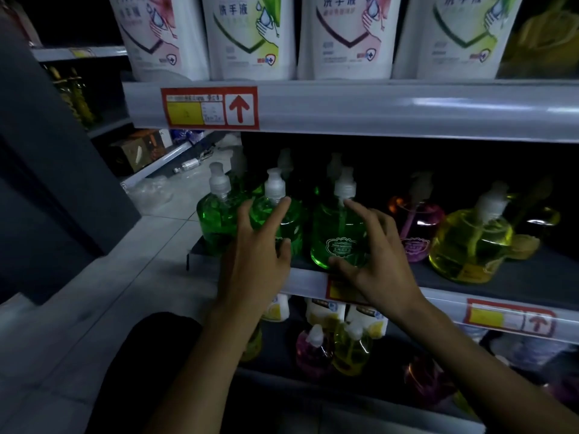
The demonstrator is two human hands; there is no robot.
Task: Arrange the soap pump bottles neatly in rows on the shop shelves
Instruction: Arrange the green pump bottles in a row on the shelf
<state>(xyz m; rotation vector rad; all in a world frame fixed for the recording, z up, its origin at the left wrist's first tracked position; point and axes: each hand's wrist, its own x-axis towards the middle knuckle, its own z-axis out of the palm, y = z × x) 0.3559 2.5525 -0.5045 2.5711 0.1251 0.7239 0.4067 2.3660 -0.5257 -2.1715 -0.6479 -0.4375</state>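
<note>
Across the centre of the frame, on the middle shelf [307, 280], green soap pump bottles stand in a row. The left hand [257, 255] rests spread-fingered against the middle green bottle [266, 211]. The right hand [379, 261], fingers also spread, touches the right green bottle [335, 233]. A yellow bottle [470, 245] stands further right.

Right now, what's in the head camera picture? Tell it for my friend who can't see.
Two bare hands reach to a shop shelf: the left hand spreads over one clear green soap pump bottle, the right hand touches the green bottle beside it. A yellow pump bottle and a purple one stand further right; white refill pouches sit above.
</note>
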